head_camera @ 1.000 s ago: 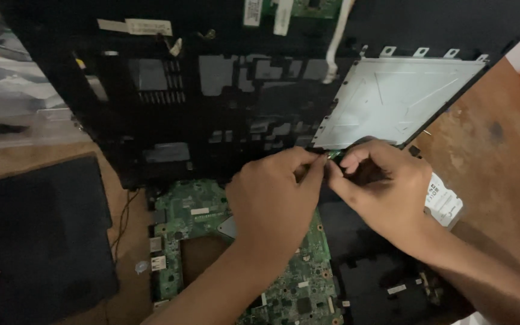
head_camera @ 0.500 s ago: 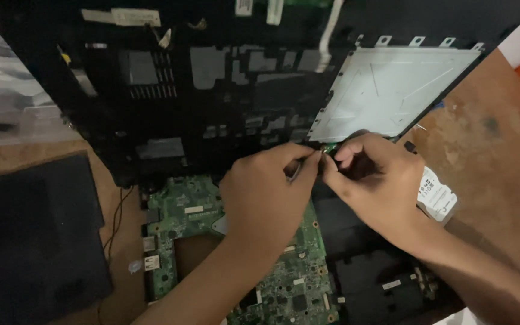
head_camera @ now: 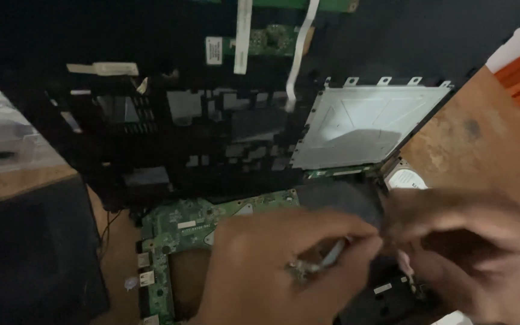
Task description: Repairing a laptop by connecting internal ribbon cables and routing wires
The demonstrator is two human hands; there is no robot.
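Observation:
My left hand (head_camera: pixel 278 265) is low in the view, thumb and fingers pinched on a thin pale part (head_camera: pixel 327 257), too blurred to name. My right hand (head_camera: pixel 470 253) is close beside it on the right with its fingers curled toward the same spot; blur hides whether it grips anything. Both hands hover over a green circuit board (head_camera: pixel 176 229) and a dark rounded part (head_camera: pixel 339 197). Behind them lies an opened black laptop shell (head_camera: pixel 151 120) with a silver metal plate (head_camera: pixel 368 126).
White ribbon cables (head_camera: pixel 299 54) and a small green board (head_camera: pixel 272 39) sit on the shell's far side. A black slab (head_camera: pixel 25 253) lies at left, with a clear plastic bag (head_camera: pixel 1 138) behind it. The wooden table (head_camera: pixel 482 138) shows at right, near a white round label (head_camera: pixel 405 179).
Both hands have dropped lower and nearer in the view and are now blurred. More of the shell's far side shows. The fingertips stay close together.

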